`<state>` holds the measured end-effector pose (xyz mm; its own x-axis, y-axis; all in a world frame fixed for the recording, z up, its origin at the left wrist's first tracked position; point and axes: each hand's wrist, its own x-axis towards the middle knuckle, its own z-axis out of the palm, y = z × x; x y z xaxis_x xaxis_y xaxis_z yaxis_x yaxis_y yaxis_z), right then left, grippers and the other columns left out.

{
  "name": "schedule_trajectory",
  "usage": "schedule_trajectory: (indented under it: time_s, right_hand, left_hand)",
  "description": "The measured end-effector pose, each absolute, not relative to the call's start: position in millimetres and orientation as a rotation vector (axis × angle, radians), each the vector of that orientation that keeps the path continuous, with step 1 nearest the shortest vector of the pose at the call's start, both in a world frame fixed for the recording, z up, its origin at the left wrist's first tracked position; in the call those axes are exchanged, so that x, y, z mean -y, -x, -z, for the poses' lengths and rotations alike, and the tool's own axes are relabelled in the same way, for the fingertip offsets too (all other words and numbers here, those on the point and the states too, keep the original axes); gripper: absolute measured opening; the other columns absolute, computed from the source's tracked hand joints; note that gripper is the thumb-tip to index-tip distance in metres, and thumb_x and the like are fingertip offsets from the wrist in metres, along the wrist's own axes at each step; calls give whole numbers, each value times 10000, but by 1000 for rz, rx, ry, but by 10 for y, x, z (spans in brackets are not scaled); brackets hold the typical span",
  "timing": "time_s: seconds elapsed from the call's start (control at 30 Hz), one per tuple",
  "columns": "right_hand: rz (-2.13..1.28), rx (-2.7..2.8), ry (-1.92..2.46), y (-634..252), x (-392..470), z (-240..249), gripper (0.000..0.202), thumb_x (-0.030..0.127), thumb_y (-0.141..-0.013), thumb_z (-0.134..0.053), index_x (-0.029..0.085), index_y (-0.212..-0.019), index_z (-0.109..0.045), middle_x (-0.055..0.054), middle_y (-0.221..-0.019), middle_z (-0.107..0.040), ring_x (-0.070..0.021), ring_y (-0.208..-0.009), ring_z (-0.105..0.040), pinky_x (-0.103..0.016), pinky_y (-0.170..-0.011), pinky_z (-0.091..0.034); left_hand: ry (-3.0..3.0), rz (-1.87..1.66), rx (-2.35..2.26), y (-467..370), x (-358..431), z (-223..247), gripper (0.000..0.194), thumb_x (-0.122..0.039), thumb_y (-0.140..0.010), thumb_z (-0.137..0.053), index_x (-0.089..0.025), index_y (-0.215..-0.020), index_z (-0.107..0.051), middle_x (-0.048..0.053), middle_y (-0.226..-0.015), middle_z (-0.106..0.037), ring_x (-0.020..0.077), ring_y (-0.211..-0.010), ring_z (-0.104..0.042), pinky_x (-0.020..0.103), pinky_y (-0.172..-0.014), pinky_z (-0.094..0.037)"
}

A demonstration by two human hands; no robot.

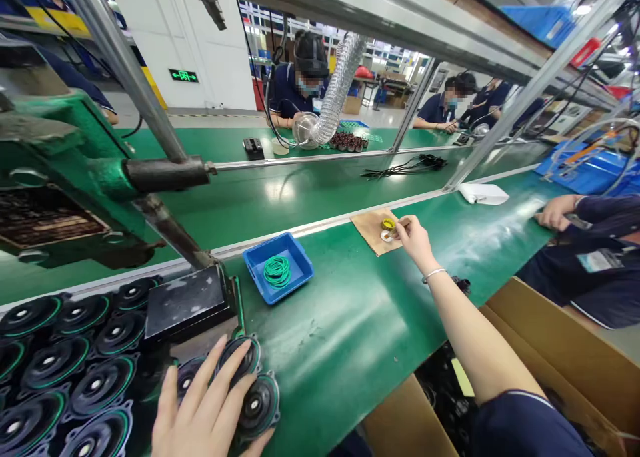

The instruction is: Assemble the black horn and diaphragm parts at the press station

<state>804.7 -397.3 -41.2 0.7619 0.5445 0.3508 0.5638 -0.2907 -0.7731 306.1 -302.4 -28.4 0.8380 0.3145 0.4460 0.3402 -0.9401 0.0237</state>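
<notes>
My left hand [203, 400] lies with its fingers spread over a few black round covers [257, 403] at the front edge of the bench. It touches them without wrapping round any. My right hand [416, 240] reaches out to a piece of brown cardboard [367, 227]. Its fingers are pinched together, and what they hold is too small to make out. Beside those fingertips are a small yellow-rimmed pot [387, 224] and a white disc [386, 235] with a brownish spot. A blue tray [300, 280] between my hands holds green rubber rings [277, 271].
Several black covers with green rings [100, 383] fill the left side. A green press [60, 170] with a black block [187, 300] stands there. An open carton [560, 350] is below right. A co-worker's hand [557, 211] rests at the right. Metal posts [420, 103] rise behind.
</notes>
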Motion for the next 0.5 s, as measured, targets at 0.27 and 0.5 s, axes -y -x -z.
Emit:
schedule_trajectory:
  time_s: [0.27, 0.5]
  right_hand:
    - [32, 747, 1855, -8026, 4009, 349, 332, 535, -833, -582, 231, -899, -465, -18, -709, -658, -202, -641, -702, -360, -655, -600]
    - [88, 427, 1882, -8156, 4136, 586, 280, 411, -886, -572, 143, -956, -535, -18, -644, -623, -174, -518, -638, -354, -574, -578]
  left_hand:
    - [3098, 826, 667, -3108, 3089, 228, 408, -533, -746, -738, -200, -960, -641, 139, -1345, -624, 386, -1372, -429, 570, -1188, -88]
    - [3164, 748, 701, -3170, 3240, 196, 511, -577, -688, -779, -167, -968, -657, 168, -1414, -558, 411, -1405, -373, 526, -1189, -106]
